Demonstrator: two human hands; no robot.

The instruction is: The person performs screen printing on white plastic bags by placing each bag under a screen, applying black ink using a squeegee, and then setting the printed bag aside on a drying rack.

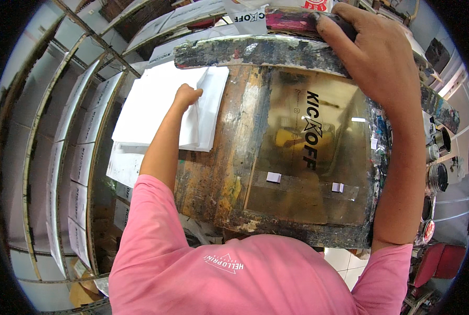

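My left hand [187,97] is closed on the edge of a white sheet [158,100], at the right side of a stack of white sheets [212,113]. At the top right, my right hand [373,50] is wrapped round an ink-stained squeegee [289,21] with a reddish and dark bar; the fingers' far side is hidden. Just below that hand runs the paint-crusted wooden beam of a screen frame [261,51], raised over the board. Under it lies a glossy, brownish plate [276,202] with black lettering and small white tabs [273,177] on it.
The stained wooden board [205,178] carries the plate. Drying racks [82,152] with printed white sheets stand to the left, and more shelves rise behind. Several ink cans and jars [436,177] line the right side, above a red chair [442,262].
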